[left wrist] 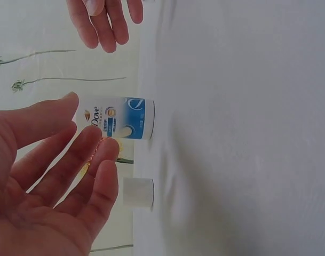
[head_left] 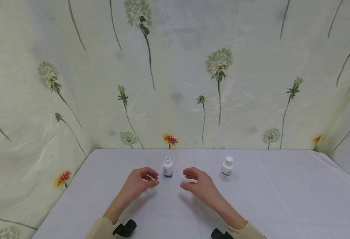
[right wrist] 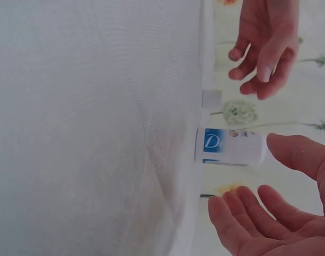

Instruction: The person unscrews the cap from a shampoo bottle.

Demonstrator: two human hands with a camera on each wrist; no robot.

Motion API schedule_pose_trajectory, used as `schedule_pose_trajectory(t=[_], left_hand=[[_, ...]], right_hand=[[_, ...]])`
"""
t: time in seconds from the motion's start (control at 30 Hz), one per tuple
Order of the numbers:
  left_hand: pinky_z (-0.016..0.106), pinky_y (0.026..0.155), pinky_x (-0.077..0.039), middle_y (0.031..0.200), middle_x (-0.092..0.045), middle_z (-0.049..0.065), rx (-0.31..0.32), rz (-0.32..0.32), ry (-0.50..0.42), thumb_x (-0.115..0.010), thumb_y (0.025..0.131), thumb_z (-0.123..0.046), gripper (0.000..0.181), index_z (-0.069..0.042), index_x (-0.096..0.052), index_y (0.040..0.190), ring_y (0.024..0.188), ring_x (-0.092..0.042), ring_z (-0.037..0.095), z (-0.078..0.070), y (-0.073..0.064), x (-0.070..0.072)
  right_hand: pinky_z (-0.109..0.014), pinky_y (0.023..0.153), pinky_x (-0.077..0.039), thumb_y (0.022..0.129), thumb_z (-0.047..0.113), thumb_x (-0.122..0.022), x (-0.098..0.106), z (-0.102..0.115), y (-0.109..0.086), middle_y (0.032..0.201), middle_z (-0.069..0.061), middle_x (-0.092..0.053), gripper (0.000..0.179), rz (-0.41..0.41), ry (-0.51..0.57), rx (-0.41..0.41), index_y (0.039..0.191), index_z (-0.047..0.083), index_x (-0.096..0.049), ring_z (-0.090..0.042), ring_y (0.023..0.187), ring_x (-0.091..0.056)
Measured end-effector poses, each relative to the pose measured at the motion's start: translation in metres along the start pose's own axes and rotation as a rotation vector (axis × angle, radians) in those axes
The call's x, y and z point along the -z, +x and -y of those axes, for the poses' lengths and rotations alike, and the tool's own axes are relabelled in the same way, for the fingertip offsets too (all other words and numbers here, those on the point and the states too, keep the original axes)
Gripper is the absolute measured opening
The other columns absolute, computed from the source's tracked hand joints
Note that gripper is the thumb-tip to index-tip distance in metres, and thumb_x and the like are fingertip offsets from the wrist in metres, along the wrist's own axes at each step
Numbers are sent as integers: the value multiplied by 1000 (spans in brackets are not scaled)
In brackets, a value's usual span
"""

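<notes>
A small white Dove bottle point(head_left: 168, 170) with a blue label stands upright on the table, its bare neck uncovered in the head view. To its left is my left hand point(head_left: 142, 181), fingers loosely bent and apart from it. On the other side my right hand point(head_left: 200, 184) hovers with thumb and fingers spread, holding nothing. Both wrist views show the bottle's label point(left wrist: 133, 118) between or just beyond the fingers. A white cap point(left wrist: 138, 192) sits on the table beside the bottle; the right wrist view shows this cap point(right wrist: 211, 98) too, while my left hand hides it in the head view.
A second white bottle point(head_left: 226, 169), with its cap on, stands to the right of my right hand. White cloth covers the table point(head_left: 282, 199). Behind it hangs a dandelion-patterned sheet point(head_left: 178, 66), which also runs down the left side.
</notes>
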State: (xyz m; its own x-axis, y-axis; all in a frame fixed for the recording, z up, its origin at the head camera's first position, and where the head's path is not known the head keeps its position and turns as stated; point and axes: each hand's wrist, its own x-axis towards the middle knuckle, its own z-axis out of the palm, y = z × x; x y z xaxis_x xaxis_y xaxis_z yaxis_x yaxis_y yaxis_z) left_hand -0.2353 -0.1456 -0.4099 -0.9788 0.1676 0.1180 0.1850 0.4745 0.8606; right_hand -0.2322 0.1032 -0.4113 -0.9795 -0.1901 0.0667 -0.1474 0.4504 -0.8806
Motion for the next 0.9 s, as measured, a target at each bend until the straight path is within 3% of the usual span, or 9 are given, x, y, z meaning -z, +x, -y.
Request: schedule_pose_trajectory(t=[0.57, 0.9], left_hand=[[33, 63, -53, 92, -66, -2, -54, 103, 8, -75, 87, -14, 18, -7, -69, 102, 85, -62, 19, -7, -1, -16], [32, 62, -51, 94, -66, -1, -76, 112, 15, -75, 87, -14, 19, -7, -70, 103, 85, -62, 18, -14, -2, -24]], right_hand=[[-38, 93, -50, 83, 12, -78, 22, -4, -21, 122, -8, -64, 41, -17, 35, -27, 122, 6, -63, -25, 116, -59], [-35, 90, -52, 83, 12, -78, 33, -10, -32, 119, -6, -64, 39, -38, 52, -49, 120, 8, -64, -24, 114, -60]])
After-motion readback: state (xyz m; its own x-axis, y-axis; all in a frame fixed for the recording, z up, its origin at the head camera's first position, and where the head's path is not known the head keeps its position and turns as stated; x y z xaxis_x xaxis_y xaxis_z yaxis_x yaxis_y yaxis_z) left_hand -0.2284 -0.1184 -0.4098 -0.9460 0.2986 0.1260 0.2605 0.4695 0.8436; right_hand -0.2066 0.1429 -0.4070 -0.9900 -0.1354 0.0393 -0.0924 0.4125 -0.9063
